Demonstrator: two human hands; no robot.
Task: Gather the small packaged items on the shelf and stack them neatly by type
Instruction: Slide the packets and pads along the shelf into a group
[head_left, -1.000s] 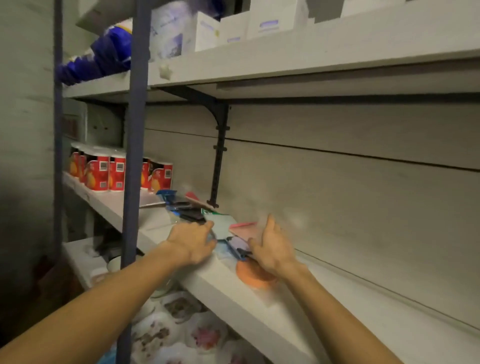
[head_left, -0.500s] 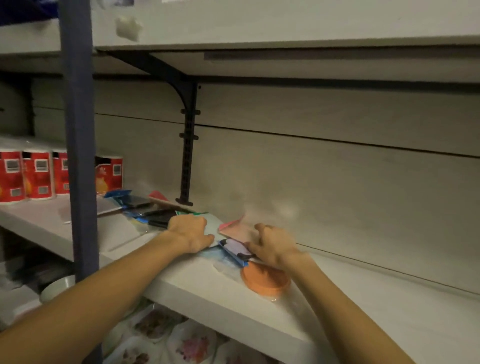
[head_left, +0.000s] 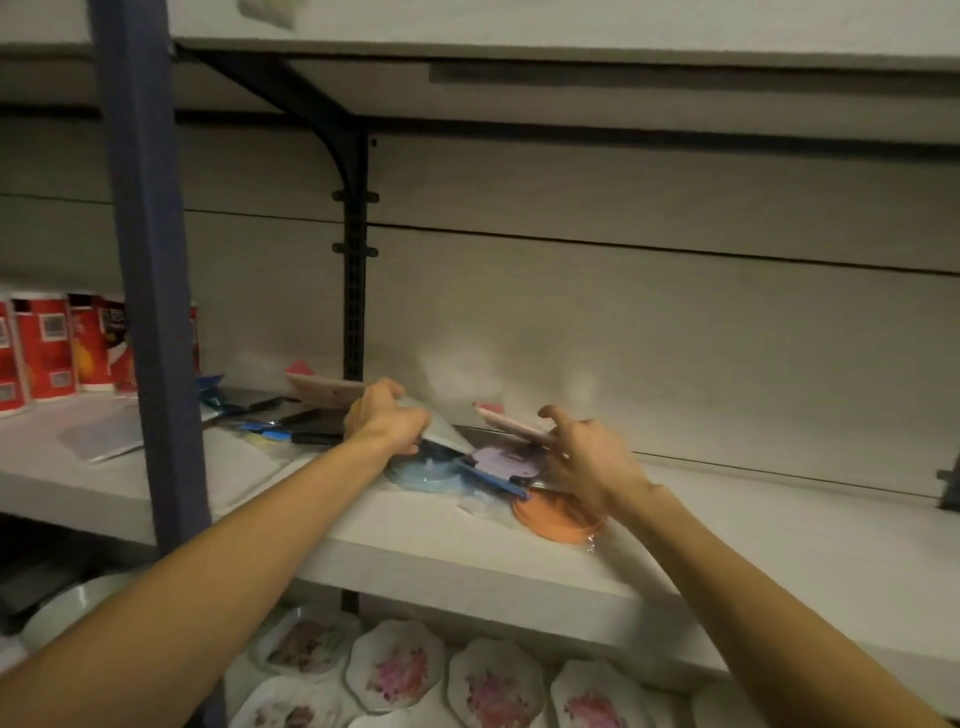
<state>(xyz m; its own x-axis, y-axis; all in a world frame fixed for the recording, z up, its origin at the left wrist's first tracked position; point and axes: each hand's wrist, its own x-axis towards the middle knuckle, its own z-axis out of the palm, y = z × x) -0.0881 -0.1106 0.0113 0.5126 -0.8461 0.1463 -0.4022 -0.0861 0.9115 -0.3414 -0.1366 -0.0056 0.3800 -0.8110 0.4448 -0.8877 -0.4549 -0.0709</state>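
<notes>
Shelf (head_left: 415, 551): left hand (head_left: 387, 421) grips a clear packet (head_left: 441, 431); right hand (head_left: 587, 462) pinches a pink packet (head_left: 511, 423) above an orange disc (head_left: 556, 519).

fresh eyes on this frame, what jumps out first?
Two bare forearms reach to mid-shelf: the left hand grips a pale flat packet, while the right hand lifts a pink packaged item off a jumble of small packets. An orange disc in clear wrap sits at the shelf's front edge below the right wrist. Red canisters line the far left, and floral plates fill the level underneath.
</notes>
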